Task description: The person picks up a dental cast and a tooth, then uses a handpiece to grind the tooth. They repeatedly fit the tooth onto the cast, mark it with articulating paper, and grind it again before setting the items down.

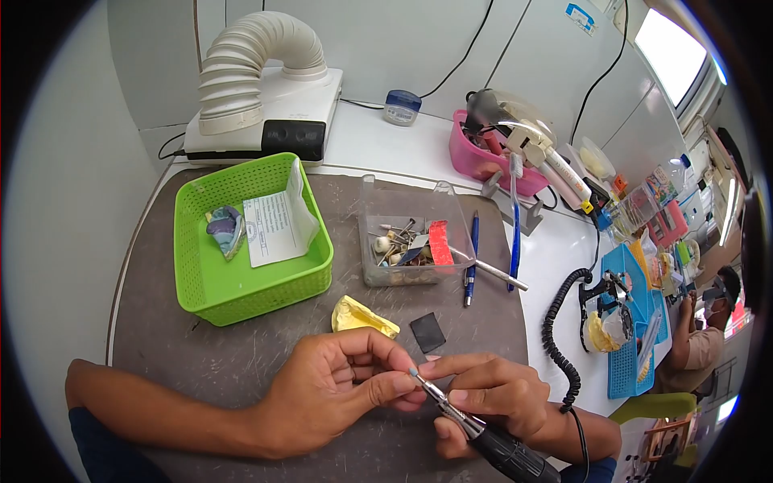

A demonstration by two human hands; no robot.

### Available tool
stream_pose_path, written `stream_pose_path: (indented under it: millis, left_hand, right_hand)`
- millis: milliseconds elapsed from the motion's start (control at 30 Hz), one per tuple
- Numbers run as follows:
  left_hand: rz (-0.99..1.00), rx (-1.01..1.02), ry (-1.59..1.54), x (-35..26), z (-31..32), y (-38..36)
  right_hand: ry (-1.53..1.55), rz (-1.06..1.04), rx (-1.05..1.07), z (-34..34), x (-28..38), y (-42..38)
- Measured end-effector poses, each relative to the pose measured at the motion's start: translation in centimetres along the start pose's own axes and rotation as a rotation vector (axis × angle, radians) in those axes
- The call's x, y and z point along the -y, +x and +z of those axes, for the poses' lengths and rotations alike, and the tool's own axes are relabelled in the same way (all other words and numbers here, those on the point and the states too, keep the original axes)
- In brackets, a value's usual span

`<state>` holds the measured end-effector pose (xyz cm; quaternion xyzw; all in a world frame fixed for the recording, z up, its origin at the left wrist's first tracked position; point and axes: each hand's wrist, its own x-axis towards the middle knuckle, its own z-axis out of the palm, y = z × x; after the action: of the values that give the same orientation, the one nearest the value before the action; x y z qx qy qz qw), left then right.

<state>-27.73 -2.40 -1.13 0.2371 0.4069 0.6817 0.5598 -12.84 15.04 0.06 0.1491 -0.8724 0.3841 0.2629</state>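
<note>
My right hand [483, 396] grips a black and silver rotary handpiece [483, 431] near the table's front edge, its small pale tip [413, 373] pointing up and left. My left hand [338, 394] meets it there, thumb and fingers pinched on that tip. Just beyond the hands lie a yellow dental cast [362, 316] and a small dark square [427, 332] on the grey mat [241, 354].
A green basket [201, 282] holding a paper slip and a mould stands at left. A clear box [407, 241] of burs sits in the middle, pens beside it. A suction unit [266, 105] stands at the back, a pink bin [483, 161] and blue tray [624, 362] right. A coiled cord [555, 330] trails right. A person sits far right.
</note>
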Motion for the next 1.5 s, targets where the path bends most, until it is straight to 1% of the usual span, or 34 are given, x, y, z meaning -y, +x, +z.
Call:
stream_pose_path:
  millis: [67, 133, 233, 267, 333, 467, 533, 667, 733, 867, 933, 967, 1033, 1167, 1233, 1500]
  left_hand:
    - [-0.006, -0.004, 0.0, 0.0, 0.0, 0.0]
    - [-0.018, -0.011, -0.006, 0.0, 0.0, 0.0]
    - [-0.003, -0.012, 0.005, -0.1, 0.0, 0.1]
    - [-0.002, -0.01, 0.005, 0.0, 0.0, 0.1]
    - [0.095, 0.008, 0.011, 0.5, -0.1, 0.0]
    - [0.102, -0.01, 0.069, 0.7, 0.0, -0.2]
    - [0.136, -0.036, 0.114, 0.8, 0.0, -0.2]
    - [0.129, -0.016, 0.06, 0.6, 0.0, -0.1]
    - [0.086, -0.022, 0.022, 0.5, -0.1, -0.1]
    - [0.083, -0.028, 0.04, 0.4, 0.1, -0.1]
    - [0.147, -0.04, 0.006, 0.6, 0.2, 0.0]
    - [0.147, -0.041, 0.005, 0.6, 0.1, 0.0]
    - [0.096, -0.041, 0.001, 0.5, -0.1, -0.1]
    - [0.106, -0.065, 0.029, 0.3, 0.2, -0.2]
    - [0.065, -0.031, 0.056, -0.1, 0.2, -0.2]
    - [0.04, -0.044, 0.076, -0.2, 0.4, -0.3]
  right_hand:
    - [0.0, -0.004, 0.0, 0.1, -0.1, 0.0]
    - [0.021, -0.048, -0.093, 0.3, -0.4, -0.1]
    - [0.072, -0.062, -0.142, 0.3, -0.5, -0.4]
    - [0.07, -0.062, -0.142, 0.3, -0.5, -0.4]
    - [0.076, -0.1, -0.149, 0.3, -0.6, -0.2]
    - [0.054, -0.154, -0.101, 0.3, -0.3, 0.0]
    - [0.031, -0.178, -0.072, 0.6, -0.3, -0.2]
    - [0.021, -0.165, -0.046, 0.1, -0.3, 0.0]
    - [0.029, -0.134, -0.046, -0.1, -0.2, 0.1]
    - [0.04, -0.112, -0.036, -0.2, 0.0, 0.0]
    - [0.047, -0.106, -0.037, -0.1, 0.0, 0.0]
    - [0.048, -0.106, -0.036, -0.1, -0.1, -0.1]
    - [0.055, -0.098, -0.03, -0.1, 0.0, -0.1]
    - [0.035, -0.109, -0.034, -0.1, 0.1, -0.1]
    - [0.011, -0.13, -0.055, -0.3, 0.0, 0.0]
    - [-0.017, -0.074, -0.089, -0.1, -0.3, 0.1]
